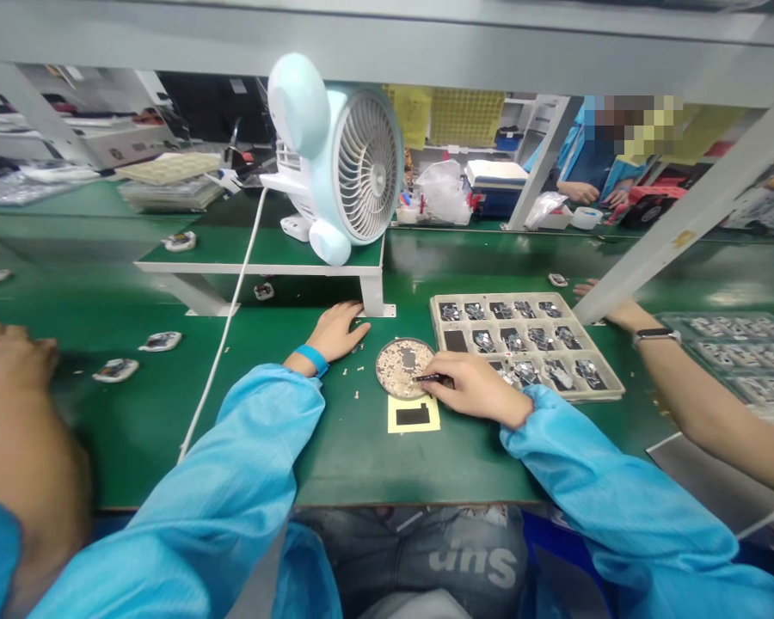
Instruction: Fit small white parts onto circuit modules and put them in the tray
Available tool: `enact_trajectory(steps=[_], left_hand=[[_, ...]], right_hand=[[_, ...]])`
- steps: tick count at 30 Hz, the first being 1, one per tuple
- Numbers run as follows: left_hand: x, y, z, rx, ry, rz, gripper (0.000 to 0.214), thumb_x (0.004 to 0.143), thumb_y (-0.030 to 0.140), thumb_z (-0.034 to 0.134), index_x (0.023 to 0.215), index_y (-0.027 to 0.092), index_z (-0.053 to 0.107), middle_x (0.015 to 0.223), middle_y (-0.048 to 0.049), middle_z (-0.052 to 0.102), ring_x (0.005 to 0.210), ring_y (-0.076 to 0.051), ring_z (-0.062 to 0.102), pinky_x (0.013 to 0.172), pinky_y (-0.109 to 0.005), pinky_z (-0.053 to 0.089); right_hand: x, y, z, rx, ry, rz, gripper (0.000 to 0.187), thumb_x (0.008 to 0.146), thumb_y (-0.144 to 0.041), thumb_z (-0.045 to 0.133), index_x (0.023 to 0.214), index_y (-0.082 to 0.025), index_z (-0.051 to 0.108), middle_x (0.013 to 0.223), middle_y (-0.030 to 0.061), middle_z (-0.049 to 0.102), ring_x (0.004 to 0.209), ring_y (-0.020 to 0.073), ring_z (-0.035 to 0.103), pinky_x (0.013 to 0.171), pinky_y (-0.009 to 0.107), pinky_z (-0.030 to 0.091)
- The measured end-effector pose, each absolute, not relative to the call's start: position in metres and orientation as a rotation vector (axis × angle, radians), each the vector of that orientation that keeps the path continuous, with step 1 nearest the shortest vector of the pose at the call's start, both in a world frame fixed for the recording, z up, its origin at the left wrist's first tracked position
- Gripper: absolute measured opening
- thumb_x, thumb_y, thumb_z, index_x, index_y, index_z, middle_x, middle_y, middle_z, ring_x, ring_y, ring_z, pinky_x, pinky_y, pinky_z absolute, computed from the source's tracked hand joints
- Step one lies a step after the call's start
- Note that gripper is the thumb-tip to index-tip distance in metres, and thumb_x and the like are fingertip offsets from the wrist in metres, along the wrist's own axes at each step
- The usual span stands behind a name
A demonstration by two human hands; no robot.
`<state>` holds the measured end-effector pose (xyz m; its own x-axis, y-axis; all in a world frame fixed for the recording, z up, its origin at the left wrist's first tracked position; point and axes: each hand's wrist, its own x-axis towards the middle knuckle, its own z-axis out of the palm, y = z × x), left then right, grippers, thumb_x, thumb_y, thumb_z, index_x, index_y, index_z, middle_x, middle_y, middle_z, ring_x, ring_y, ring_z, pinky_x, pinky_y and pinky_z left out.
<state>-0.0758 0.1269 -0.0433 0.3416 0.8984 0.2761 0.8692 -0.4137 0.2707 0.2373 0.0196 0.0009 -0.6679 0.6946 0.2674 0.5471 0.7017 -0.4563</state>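
Observation:
My right hand [474, 384] is closed around black tweezers [434, 377]. The tweezers' tips reach into a round shallow dish [378, 378] filled with small beige pieces; whether they pinch one is too small to tell. My left hand [336, 331], with a blue band at the wrist, lies on the green table by the foot of the white stand, fingers stretched and thumb apart, holding nothing. Just below the dish is a yellow paper [433, 421] bearing a black rectangular piece [413, 416]. Beside my right hand stands a compartment tray [610, 384] with small metallic and black parts.
A light blue fan [367, 172] stands on the white-legged stand [258, 268], its white cable [223, 344] crossing the table. Small white devices [116, 370] lie at left. Other people's arms show at left [19, 413] and right [697, 395]. A slanted post [684, 206] rises at right.

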Motion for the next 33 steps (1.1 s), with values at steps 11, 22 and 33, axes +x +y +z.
enact_trajectory(steps=[11,22,33], left_hand=[[-0.077,0.129,-0.046,2.480,1.635,0.666,0.052,0.095,0.043,0.054,0.139,0.018,0.060,0.144,-0.0120,0.060,0.136,-0.032,0.051,0.120,-0.048,0.037],[-0.068,0.168,-0.039,2.354,1.745,0.650,0.061,0.075,0.071,0.076,0.108,0.019,0.079,0.119,-0.0144,0.071,0.118,-0.039,0.060,0.103,-0.049,0.048],[-0.068,0.166,-0.037,2.294,1.674,0.712,0.053,0.076,0.065,0.077,0.101,0.019,0.079,0.112,-0.0142,0.075,0.109,-0.037,0.067,0.097,-0.046,0.054]], right_hand=[[0.237,0.018,0.004,-0.971,-2.496,0.462,0.016,0.099,-0.029,0.060,0.100,-0.020,0.073,0.097,0.0065,0.073,0.092,0.0197,0.067,0.080,0.032,0.051],[0.235,0.022,-0.005,-0.991,-2.472,0.421,0.019,0.099,-0.033,0.059,0.100,-0.022,0.075,0.093,0.0070,0.075,0.087,0.0216,0.069,0.076,0.034,0.052],[0.236,0.021,0.000,-0.990,-2.484,0.452,0.015,0.099,-0.029,0.059,0.097,-0.021,0.072,0.095,0.0056,0.074,0.090,0.0197,0.069,0.079,0.032,0.050]])
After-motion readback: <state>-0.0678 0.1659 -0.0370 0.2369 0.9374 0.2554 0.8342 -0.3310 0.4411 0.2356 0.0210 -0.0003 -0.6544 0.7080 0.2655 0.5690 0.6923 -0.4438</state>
